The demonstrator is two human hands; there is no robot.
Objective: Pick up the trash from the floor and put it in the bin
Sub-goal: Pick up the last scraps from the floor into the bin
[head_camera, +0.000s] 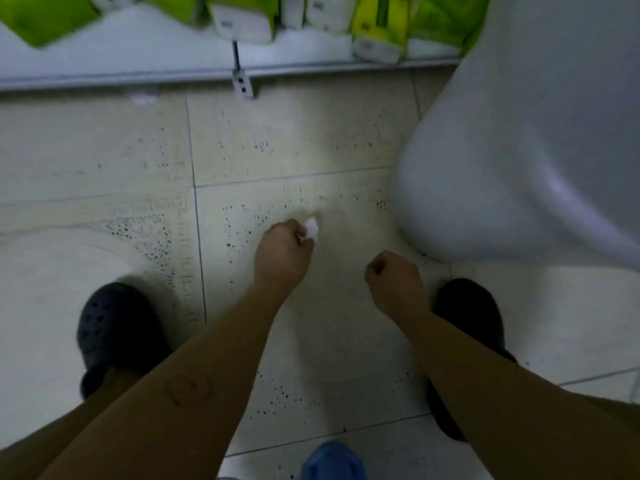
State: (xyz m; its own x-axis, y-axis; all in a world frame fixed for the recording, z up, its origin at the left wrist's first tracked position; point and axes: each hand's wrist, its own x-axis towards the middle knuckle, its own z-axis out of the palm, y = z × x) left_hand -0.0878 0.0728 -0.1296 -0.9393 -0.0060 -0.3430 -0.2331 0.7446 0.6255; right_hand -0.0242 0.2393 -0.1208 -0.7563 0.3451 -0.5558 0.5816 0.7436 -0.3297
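Note:
A small white crumpled piece of trash point(311, 227) sticks out from the fingertips of my left hand point(283, 252), which is closed around it over the speckled floor tiles. To the right, my right hand point(393, 282) is curled into a fist with nothing visible in it. A large white rounded container point(502, 168) stands on the floor at the right, close to my right hand; its opening is out of sight, so I cannot tell whether it is the bin.
My two dark clogs point(117, 334) point(467, 306) stand on the pale tiled floor point(294, 150). A low white shelf point(138, 64) runs along the top, loaded with green and white packages point(242, 19). A small tag point(242, 85) hangs from its edge.

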